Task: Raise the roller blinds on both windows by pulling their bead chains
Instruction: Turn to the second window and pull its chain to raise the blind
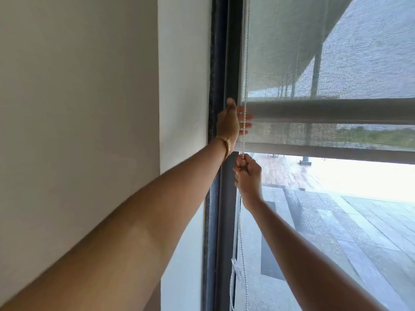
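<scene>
Gripping the bead chain beside the window frame, left hand above right hand, we risk yanking sideways and jamming the half-raised blind.

Both forearms bare, no sleeves in frame. Left hand: thin gold bracelet at wrist. Right hand: slim ring on one finger.

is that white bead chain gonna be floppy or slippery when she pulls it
Probably floppy: below the right hand the white bead chain hangs in a slack loop. Likely not very slippery, since its beads give the closed fingers purchase. It looks light.
</scene>
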Available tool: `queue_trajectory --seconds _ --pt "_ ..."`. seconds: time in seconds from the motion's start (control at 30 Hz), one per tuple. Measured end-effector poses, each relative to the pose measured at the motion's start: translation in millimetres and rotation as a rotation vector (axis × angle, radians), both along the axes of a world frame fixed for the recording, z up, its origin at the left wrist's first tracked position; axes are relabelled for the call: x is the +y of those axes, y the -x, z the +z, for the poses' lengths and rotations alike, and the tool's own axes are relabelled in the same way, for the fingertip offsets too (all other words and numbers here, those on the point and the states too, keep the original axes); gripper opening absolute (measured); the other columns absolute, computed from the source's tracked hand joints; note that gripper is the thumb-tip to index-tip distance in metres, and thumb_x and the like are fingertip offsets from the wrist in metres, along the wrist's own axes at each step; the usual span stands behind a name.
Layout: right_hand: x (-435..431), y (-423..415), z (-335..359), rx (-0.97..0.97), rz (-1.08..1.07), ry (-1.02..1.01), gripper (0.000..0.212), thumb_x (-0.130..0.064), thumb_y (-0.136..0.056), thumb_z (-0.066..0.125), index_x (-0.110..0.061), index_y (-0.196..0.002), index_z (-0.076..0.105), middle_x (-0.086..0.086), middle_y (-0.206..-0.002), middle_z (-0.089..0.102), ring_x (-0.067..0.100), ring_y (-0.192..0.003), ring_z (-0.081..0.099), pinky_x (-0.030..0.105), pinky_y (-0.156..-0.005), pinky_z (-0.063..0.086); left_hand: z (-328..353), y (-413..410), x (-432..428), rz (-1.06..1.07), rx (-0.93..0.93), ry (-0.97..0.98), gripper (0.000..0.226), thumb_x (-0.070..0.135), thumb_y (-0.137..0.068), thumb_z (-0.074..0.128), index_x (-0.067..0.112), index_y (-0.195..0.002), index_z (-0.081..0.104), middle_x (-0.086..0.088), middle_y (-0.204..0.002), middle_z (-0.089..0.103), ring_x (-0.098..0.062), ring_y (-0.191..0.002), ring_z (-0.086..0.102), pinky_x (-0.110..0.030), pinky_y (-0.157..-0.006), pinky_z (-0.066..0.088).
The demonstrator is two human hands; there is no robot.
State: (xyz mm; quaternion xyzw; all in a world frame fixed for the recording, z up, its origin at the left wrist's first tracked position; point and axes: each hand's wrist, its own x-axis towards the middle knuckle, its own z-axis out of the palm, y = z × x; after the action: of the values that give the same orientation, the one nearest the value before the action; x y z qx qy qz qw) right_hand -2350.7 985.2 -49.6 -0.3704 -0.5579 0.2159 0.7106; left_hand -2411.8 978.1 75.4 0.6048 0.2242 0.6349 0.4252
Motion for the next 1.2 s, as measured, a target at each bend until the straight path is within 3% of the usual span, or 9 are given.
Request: queue_trajectory --seconds 0.17,0.23,0.33,0.47,0.57,0.67,0.9,1.03,1.2 --pt "0 13 -1 0.022 0.049 -0.003 0.032 0.005 -0.069 0.029 -0.025 -0.058 0.034 -0.008 -0.062 0.029 0.01 -0.058 0.022 0.021 -0.046 0.017 65 -1 -22 -0.019 0.026 -0.061 0.057 0.043 -0.101 0.016 0.003 -0.11 0.055 -0.005 -0.081 0.065 -0.02 -0.069 0.063 -0.034 -0.068 0.054" --pt "0 15 -1 0.024 0.056 0.013 0.039 0.008 -0.074 0.028 -0.026 -0.057 0.037 -0.011 -0.062 0.032 0.009 -0.058 0.023 0.018 -0.047 0.018 83 0 -25 0.008 -0.002 -0.04 0.049 0.037 -0.102 0.019 0.004 -0.106 0.055 -0.005 -0.078 0.062 -0.018 -0.064 0.057 -0.031 -0.059 0.051" --pt "-8 16 -2 0.033 0.092 0.035 0.045 0.01 -0.077 0.026 -0.027 -0.058 0.042 -0.011 -0.062 0.034 0.005 -0.052 0.023 0.016 -0.041 0.017 97 2 -26 0.044 -0.038 -0.021 0.036 0.027 -0.102 0.024 0.009 -0.092 0.054 -0.002 -0.067 0.054 -0.012 -0.047 0.04 -0.02 -0.043 0.034" --pt "-18 20 -7 0.03 0.135 0.053 0.047 0.012 -0.076 0.023 -0.027 -0.057 0.041 -0.011 -0.056 0.031 0.006 -0.047 0.018 0.016 -0.039 0.013 92 1 -23 0.139 0.008 -0.088 0.034 0.008 -0.095 0.027 0.007 -0.086 0.06 0.0 -0.056 0.042 -0.006 -0.036 0.03 -0.016 -0.036 0.023" --pt "-21 18 -18 0.014 0.141 0.079 0.045 0.012 -0.077 0.023 -0.026 -0.058 0.039 -0.011 -0.057 0.03 0.005 -0.047 0.018 0.016 -0.039 0.014 80 -2 -14 0.185 -0.016 -0.15 0.037 0.0 -0.091 0.028 0.01 -0.066 0.053 0.0 -0.052 0.04 -0.005 -0.036 0.032 -0.016 -0.038 0.024" --pt "-19 12 -32 0.002 0.122 0.077 0.04 0.011 -0.077 0.025 -0.023 -0.059 0.035 -0.01 -0.058 0.03 0.006 -0.049 0.018 0.015 -0.039 0.016 67 -6 -4 0.201 -0.012 -0.146 0.037 -0.004 -0.084 0.026 0.015 -0.061 0.047 0.001 -0.052 0.039 -0.008 -0.042 0.032 -0.019 -0.043 0.024" --pt "-15 -5 -34 -0.037 0.03 0.061 0.044 0.009 -0.079 0.032 -0.027 -0.056 0.04 -0.009 -0.061 0.03 0.009 -0.057 0.023 0.022 -0.049 0.018 61 -19 -3 0.168 -0.014 -0.18 0.038 -0.006 -0.081 0.024 0.017 -0.058 0.043 0.002 -0.053 0.037 -0.007 -0.043 0.03 -0.02 -0.044 0.021" --pt "-20 -3 -36 -0.049 0.015 -0.001 0.034 0.002 -0.093 0.034 -0.018 -0.065 0.04 -0.006 -0.063 0.033 0.007 -0.055 0.026 0.013 -0.044 0.022 59 -16 -8 0.171 -0.017 -0.219 0.037 -0.011 -0.072 0.021 0.017 -0.056 0.04 0.002 -0.054 0.035 -0.008 -0.045 0.029 -0.018 -0.04 0.021" --pt "-24 10 -38 -0.027 0.082 -0.027 0.027 0.007 -0.092 0.033 -0.004 -0.068 0.037 -0.012 -0.058 0.029 0.002 -0.048 0.022 0.009 -0.04 0.021 59 -8 -8 0.197 -0.027 -0.22 0.036 -0.008 -0.074 0.022 0.019 -0.056 0.039 0.002 -0.053 0.034 -0.008 -0.044 0.029 -0.018 -0.043 0.02"
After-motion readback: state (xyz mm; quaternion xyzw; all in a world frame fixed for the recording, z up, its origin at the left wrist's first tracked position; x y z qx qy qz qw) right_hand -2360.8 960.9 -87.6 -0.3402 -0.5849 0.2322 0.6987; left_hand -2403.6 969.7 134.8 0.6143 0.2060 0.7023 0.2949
